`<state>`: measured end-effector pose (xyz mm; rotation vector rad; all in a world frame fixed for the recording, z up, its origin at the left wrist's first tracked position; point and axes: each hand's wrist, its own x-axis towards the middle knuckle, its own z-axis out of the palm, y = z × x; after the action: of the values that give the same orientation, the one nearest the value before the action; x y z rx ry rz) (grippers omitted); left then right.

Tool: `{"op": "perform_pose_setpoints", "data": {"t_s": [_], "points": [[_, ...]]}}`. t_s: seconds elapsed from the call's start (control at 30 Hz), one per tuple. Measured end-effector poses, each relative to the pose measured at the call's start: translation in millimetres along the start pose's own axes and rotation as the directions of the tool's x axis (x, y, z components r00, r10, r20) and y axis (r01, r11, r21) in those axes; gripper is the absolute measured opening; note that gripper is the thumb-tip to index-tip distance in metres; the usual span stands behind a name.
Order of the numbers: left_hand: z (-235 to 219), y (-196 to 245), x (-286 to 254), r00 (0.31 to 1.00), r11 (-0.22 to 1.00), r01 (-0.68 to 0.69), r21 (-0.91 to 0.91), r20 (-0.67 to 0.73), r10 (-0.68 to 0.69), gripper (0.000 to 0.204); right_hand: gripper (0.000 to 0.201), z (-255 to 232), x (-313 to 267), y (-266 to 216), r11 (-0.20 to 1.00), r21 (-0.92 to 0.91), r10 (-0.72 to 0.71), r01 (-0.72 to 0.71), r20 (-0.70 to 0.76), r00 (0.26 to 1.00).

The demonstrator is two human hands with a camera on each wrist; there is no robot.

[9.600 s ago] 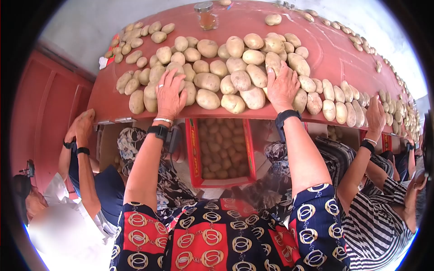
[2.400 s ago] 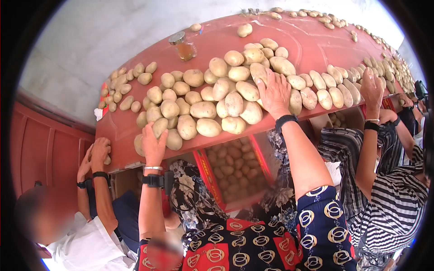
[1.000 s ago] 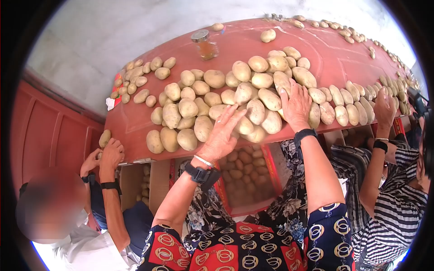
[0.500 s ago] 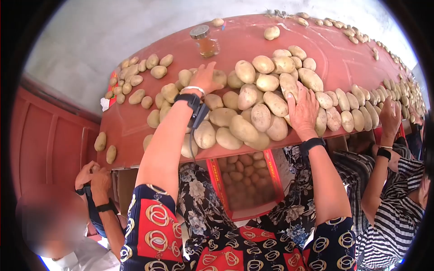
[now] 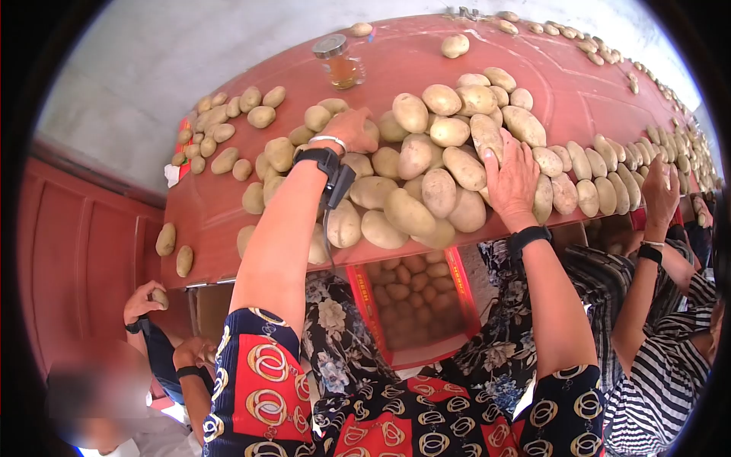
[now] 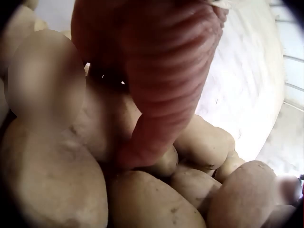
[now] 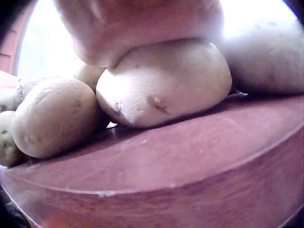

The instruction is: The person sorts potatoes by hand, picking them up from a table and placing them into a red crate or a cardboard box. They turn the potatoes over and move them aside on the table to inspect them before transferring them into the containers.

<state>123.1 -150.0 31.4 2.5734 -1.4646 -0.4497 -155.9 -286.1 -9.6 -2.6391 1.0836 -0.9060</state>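
A broad pile of potatoes covers the front of the red table. My left hand reaches over its back left part, fingers curled round a potato. The left wrist view shows the bent thumb pressing down among potatoes; the other fingers are mostly hidden. My right hand rests on the pile's right side, fingers extended along an upright potato. In the right wrist view, its palm side lies over a potato near the table edge.
A glass jar of amber liquid stands behind the pile. Beneath the table edge sits a red box of potatoes. Neat potato rows run right. People sit on both sides; the left neighbour's hand holds a potato.
My left hand has gone from the pile's front left, across its middle, to its back left. The right hand has stayed on its side. Two potatoes now lie at the table's left corner.
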Motion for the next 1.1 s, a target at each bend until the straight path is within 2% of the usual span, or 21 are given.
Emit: {"op": "perform_pose_setpoints", "data": {"t_s": [0.03, 0.1, 0.17, 0.23, 0.27, 0.37, 0.4, 0.43, 0.5, 0.53, 0.57, 0.6, 0.63, 0.7, 0.8, 0.83, 0.9, 0.97, 1.03, 1.07, 1.1], "points": [[1.3, -0.5, -4.5, 1.0, 1.0, 0.004, 0.005, -0.001, -0.004, 0.065, 0.053, 0.2, -1.2, -0.8, 1.0, 0.006, 0.0, 0.0, -0.001, 1.0], [5.6, 2.1, -9.5, 0.997, 0.994, 0.016, -0.107, -0.075, -0.024, 0.068, 0.052, -0.9, -0.2, -0.1, 1.0, 0.009, 0.004, -0.005, 0.009, 1.0], [10.6, -3.9, -7.8, 0.998, 0.995, 0.028, -0.097, -0.059, -0.034, 0.069, 0.053, 0.0, 1.1, 1.7, 1.0, 0.021, -0.006, 0.006, 0.001, 1.0], [21.6, -16.8, -3.9, 0.981, 0.954, -0.115, -0.275, -0.181, 0.066, 0.067, 0.053, 1.6, -0.6, 1.9, 0.999, 0.029, -0.014, 0.014, -0.002, 1.0], [17.8, -12.5, -9.8, 0.989, 0.964, -0.103, -0.244, -0.127, 0.074, 0.065, 0.053, 1.5, -0.8, 2.6, 1.0, 0.026, -0.013, 0.013, 0.007, 1.0], [20.8, -11.9, -6.5, 0.985, 0.975, -0.117, -0.19, -0.149, 0.089, 0.065, 0.054, -1.4, 0.2, 0.1, 1.0, 0.029, -0.008, 0.008, 0.016, 1.0], [16.6, -15.8, -8.9, 0.98, 0.927, -0.16, -0.34, -0.164, 0.109, 0.062, 0.054, -1.9, -0.7, -0.2, 1.0, 0.031, -0.002, 0.001, 0.027, 1.0], [7.8, -21.4, -7.7, 0.98, 0.926, -0.161, -0.34, -0.168, 0.109, 0.062, 0.054, -2.3, -1.1, 0.3, 1.0, 0.031, -0.005, 0.004, 0.025, 1.0], [-14.5, -38.6, -1.1, 0.994, 0.804, -0.042, -0.593, -0.108, -0.028, 0.061, 0.055, -1.4, -1.5, 0.8, 0.999, 0.024, -0.023, 0.022, 0.015, 1.0], [-24.4, -47.2, -1.7, 0.994, 0.807, -0.044, -0.589, -0.106, -0.024, 0.061, 0.055, -1.3, -1.7, 0.2, 1.0, 0.025, -0.017, 0.017, 0.013, 1.0], [-33.7, -54.7, -4.1, 0.965, 0.828, 0.006, -0.561, -0.215, -0.153, 0.062, 0.054, -2.7, -1.9, -0.5, 1.0, 0.027, -0.015, 0.014, 0.017, 1.0], [-38.2, -59.6, -4.4, 0.905, 0.839, 0.061, -0.541, -0.324, -0.275, 0.063, 0.054, -3.9, -2.0, -1.0, 0.999, 0.029, -0.015, 0.015, 0.023, 1.0], [-38.4, -62.8, -1.0, 0.906, 0.839, 0.062, -0.541, -0.322, -0.275, 0.063, 0.054, -3.9, -1.8, -1.2, 0.999, 0.029, -0.015, 0.014, 0.024, 1.0], [-32.5, -74.1, 12.5, 0.92, 0.965, 0.168, -0.2, -0.319, -0.227, 0.067, 0.054, -3.5, -2.4, -1.0, 1.0, 0.022, -0.018, 0.018, 0.024, 1.0], [-19.6, -83.4, 40.4, 0.956, 0.984, 0.154, -0.09, -0.238, -0.172, 0.075, 0.054, -3.7, -2.8, -1.1, 1.0, -0.002, -0.027, 0.027, 0.028, 0.999], [-18.1, -88.1, 49.3, 0.96, 0.985, 0.145, -0.093, -0.23, -0.163, 0.075, 0.054, -3.7, -2.3, -0.9, 1.0, -0.012, -0.017, 0.018, 0.031, 0.999], [-17.5, -92.9, 59.1, 0.998, 0.999, -0.002, -0.04, -0.062, 0.0, 0.082, 0.055, -4.9, -2.9, -1.0, 0.999, 0.013, -0.029, 0.029, 0.023, 0.999], [-14.6, -97.7, 67.7, 0.999, 0.998, -0.043, -0.056, -0.032, 0.042, 0.082, 0.054, -5.9, -1.9, -2.1, 1.0, 0.015, -0.015, 0.015, 0.018, 1.0], [-6.3, -101.4, 78.7, 0.999, 0.997, 0.032, -0.068, 0.012, -0.031, 0.085, 0.055, -6.9, -2.8, -1.7, 0.999, 0.029, -0.036, 0.036, 0.021, 0.999], [1.1, -97.0, 74.3, 0.994, 0.998, 0.058, -0.014, -0.091, -0.059, 0.086, 0.055, -8.0, -2.5, -2.6, 0.999, 0.041, -0.034, 0.033, 0.021, 0.999], [0.8, -93.6, 74.8, 0.995, 0.999, 0.052, -0.014, -0.085, -0.053, 0.086, 0.055, -8.8, -2.4, -2.8, 0.999, 0.037, -0.026, 0.026, 0.023, 0.999]]}}
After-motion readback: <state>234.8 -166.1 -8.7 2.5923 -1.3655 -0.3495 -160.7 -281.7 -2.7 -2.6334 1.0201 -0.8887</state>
